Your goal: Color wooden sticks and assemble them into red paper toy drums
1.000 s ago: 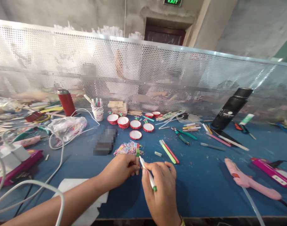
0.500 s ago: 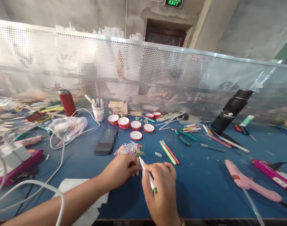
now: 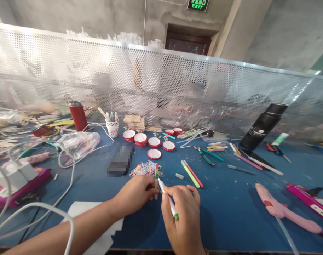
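Observation:
My left hand [image 3: 138, 193] pinches a small wooden craft stick [image 3: 156, 182] and holds it upright; its top end is coloured red and green. In my right hand [image 3: 181, 212] is a white marker [image 3: 169, 202] with a green end, its tip at the stick's edge just below the green part. Behind the stick lies a heap of colourful rubber bands [image 3: 144, 169]. To the right of it are a small pale cap [image 3: 179, 176], a light green marker [image 3: 189, 173] and a red marker [image 3: 196, 177].
Several round red-rimmed white dishes [image 3: 154, 153] stand ahead, near a phone [image 3: 121, 159]. Green-handled pliers [image 3: 203, 156] lie to the right. A pink glue gun [image 3: 280, 207] and black bottle [image 3: 263, 127] are at far right. White cables [image 3: 71, 173] cross the left side, over white paper [image 3: 113, 226].
Both hands keep almost the same pose, the marker still against the stick. The whole view has shifted slightly; the things on the table stay in place.

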`<move>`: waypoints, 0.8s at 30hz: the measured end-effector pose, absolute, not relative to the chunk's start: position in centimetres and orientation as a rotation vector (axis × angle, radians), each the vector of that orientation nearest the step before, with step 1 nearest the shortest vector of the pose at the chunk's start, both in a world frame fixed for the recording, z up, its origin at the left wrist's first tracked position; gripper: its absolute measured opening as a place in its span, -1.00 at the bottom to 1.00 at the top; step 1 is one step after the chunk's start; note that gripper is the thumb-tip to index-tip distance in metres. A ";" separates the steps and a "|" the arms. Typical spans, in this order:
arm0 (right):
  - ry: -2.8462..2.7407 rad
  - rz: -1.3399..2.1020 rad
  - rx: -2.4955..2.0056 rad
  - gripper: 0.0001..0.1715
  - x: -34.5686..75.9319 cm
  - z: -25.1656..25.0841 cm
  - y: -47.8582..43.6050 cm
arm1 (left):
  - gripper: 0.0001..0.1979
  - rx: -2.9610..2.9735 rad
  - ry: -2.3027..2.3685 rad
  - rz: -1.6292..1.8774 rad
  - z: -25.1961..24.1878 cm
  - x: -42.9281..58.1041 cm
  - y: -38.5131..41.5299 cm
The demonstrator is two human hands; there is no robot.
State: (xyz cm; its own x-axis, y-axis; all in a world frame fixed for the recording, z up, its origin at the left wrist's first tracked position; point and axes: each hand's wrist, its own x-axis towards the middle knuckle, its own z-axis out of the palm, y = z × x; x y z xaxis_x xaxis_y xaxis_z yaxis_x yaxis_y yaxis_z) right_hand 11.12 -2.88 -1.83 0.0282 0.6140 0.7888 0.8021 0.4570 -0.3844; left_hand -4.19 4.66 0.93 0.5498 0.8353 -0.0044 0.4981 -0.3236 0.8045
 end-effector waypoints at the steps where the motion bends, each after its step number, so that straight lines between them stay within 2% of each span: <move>1: -1.663 -0.229 -1.241 -0.91 11.2 -1.9 -2.9 | -0.84 1.987 1.066 0.536 0.9 -4.2 4.7; 19: -1.719 -0.308 -1.206 -0.92 11.5 -2.4 -2.6 | -0.86 2.031 1.072 0.542 0.8 -4.4 4.5; 24: -1.737 -0.377 -1.149 -0.87 12.0 -2.8 -2.7 | -0.84 2.073 1.069 0.567 0.6 -4.6 4.5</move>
State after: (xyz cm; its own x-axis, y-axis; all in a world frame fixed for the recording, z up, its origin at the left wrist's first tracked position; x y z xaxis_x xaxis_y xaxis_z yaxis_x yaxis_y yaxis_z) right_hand 12.04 -2.73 -2.76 -0.0711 0.5242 0.8486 0.8290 0.5042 -0.2420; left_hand -4.59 4.50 0.59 0.5583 0.8279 0.0536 0.5092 -0.3929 0.7658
